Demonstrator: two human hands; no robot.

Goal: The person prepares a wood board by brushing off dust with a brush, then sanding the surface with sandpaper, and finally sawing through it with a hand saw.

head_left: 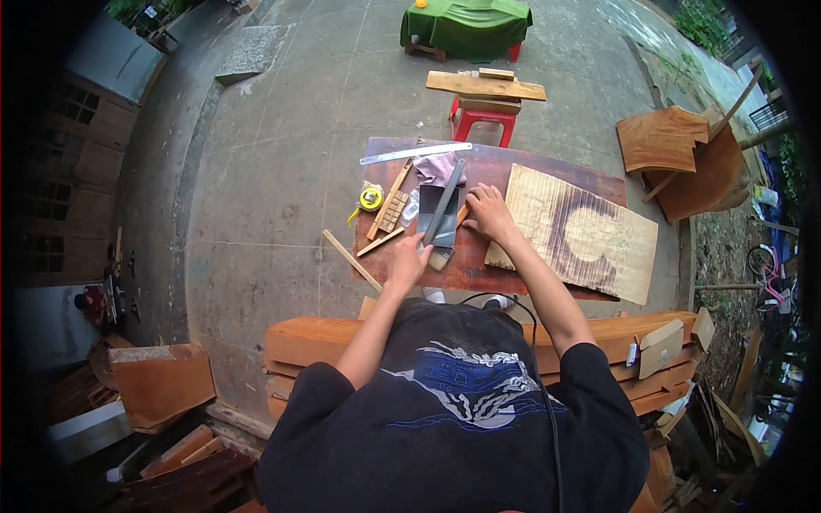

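Note:
My left hand (408, 262) has its fingers closed at the lower end of a long dark flat file (446, 198), which lies slanted over a dark sheet of sandpaper (427, 198). Beside it, my right hand (488, 212) has curled fingers on a slim orange tool (463, 215), whose kind I cannot tell. Below the sheet rests a flat brush (440, 259), close to my left fingers. A crumpled mauve cloth (434, 169) lies at the file's far end. To the right, a pale wooden board (556, 218) with a dark burnt pattern reaches near my right wrist.
On the reddish wooden tabletop (505, 280) lie a steel ruler (415, 155), a yellow tape measure (370, 198), small wood blocks (392, 213) and wood strips. Beyond stands a red stool (483, 126) bearing planks. Stacked timber (316, 332) runs along my front. A black cord (545, 393) crosses my shirt.

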